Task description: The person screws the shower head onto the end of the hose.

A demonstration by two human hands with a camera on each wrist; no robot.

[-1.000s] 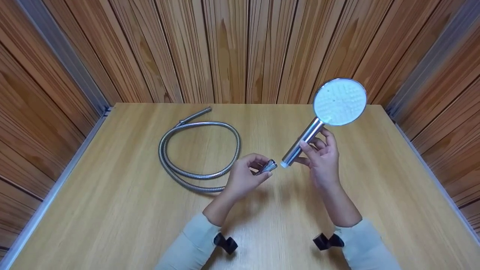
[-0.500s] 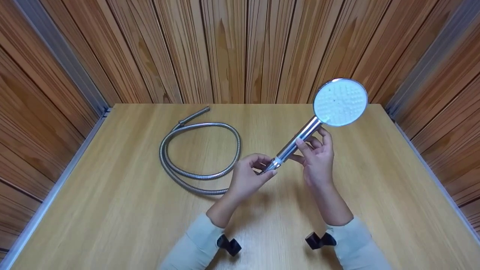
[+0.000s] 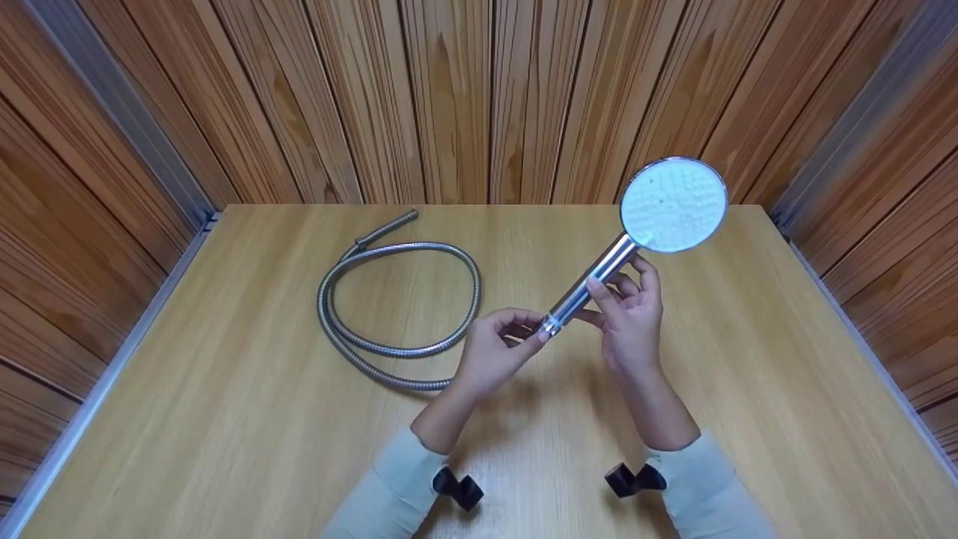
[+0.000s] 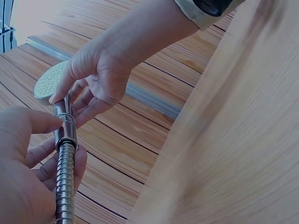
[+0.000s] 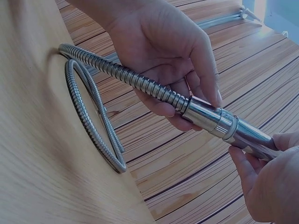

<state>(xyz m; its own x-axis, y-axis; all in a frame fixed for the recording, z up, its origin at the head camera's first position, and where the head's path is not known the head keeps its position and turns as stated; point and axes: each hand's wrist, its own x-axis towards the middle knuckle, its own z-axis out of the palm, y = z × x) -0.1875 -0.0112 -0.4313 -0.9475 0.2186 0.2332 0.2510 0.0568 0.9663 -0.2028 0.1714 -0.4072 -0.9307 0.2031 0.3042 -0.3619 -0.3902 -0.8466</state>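
A chrome shower head (image 3: 673, 204) with a round pale face is held above the table, tilted with its face up and to the right. My right hand (image 3: 633, 322) grips its handle (image 3: 596, 273) between thumb and fingers. My left hand (image 3: 500, 348) pinches the metal end nut (image 5: 202, 113) of a shower hose. In the right wrist view the nut meets the handle's lower end in line, a thin pale ring showing at the joint. Ribbed metal hose (image 5: 126, 74) runs from the nut past my left palm; how far the threads engage is hidden.
The rest of the hose (image 3: 323, 299) lies coiled on the wooden table (image 3: 224, 419), its free end (image 3: 400, 221) near the back edge. Wood-panelled walls (image 3: 449, 97) rise behind and at both sides. A black wrist mount (image 3: 458, 488) sits on each sleeve.
My two hands have come together, the right moving left and slightly down. The gap between hose nut and handle has closed, and the nut now touches the handle's end.
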